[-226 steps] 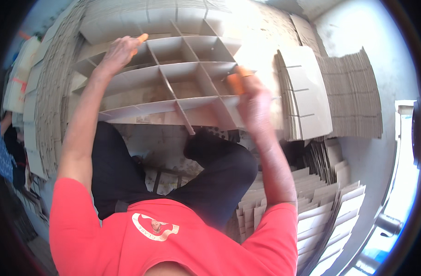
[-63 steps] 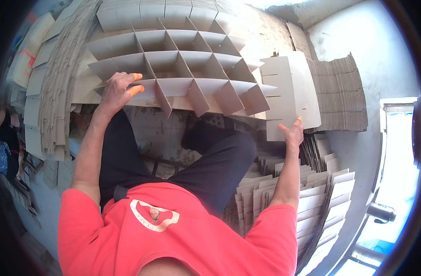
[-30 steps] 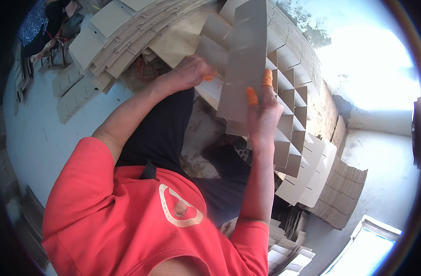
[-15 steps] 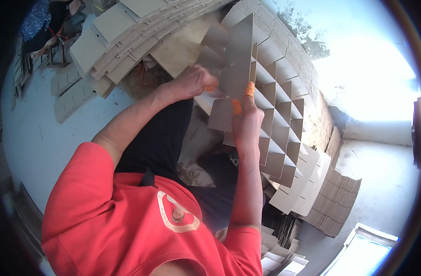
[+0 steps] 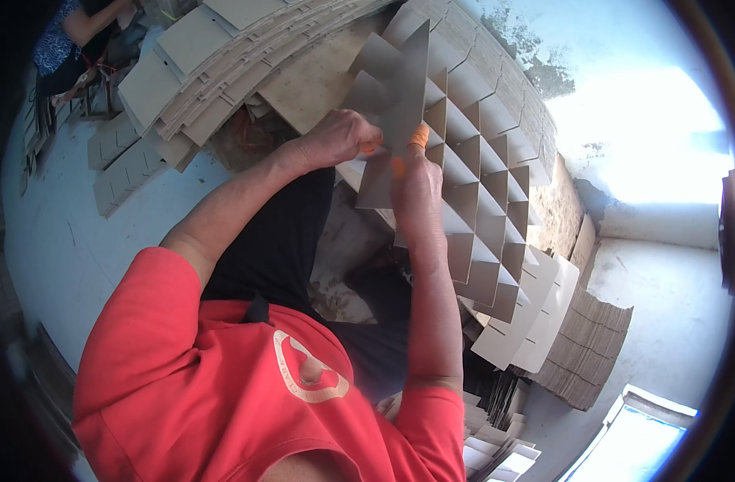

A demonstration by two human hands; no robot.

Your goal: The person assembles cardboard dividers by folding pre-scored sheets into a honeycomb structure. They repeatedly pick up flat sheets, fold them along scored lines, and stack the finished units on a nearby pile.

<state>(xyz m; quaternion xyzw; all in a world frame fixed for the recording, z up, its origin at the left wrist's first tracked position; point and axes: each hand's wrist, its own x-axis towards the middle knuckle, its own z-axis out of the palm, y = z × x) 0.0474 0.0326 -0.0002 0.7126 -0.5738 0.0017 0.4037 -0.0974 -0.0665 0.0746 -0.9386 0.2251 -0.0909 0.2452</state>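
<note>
A grey cardboard divider grid (image 5: 461,191) of interlocked strips stands tilted in front of me, its square cells facing right. Along its left side rises a wide cardboard strip (image 5: 410,88). My right hand (image 5: 419,177) is closed on this strip's lower right edge, with orange coverings on thumb and finger. To the left, my left hand (image 5: 341,138) is closed in a pinch, its orange-covered fingertips against the grid's left cardboard pieces. The exact piece between those fingertips is partly hidden.
Stacked slotted cardboard sheets (image 5: 194,56) lie at the upper left, with more piled cardboard (image 5: 496,84) behind the grid. Loose pale sheets (image 5: 522,309) and a brown bundle (image 5: 580,349) sit at right. Another person's arm (image 5: 90,24) shows at the far upper left.
My right hand and the wide strip have shifted slightly left and up. The grid has moved a little with them. My left hand has barely moved. The other person's arm has come into view.
</note>
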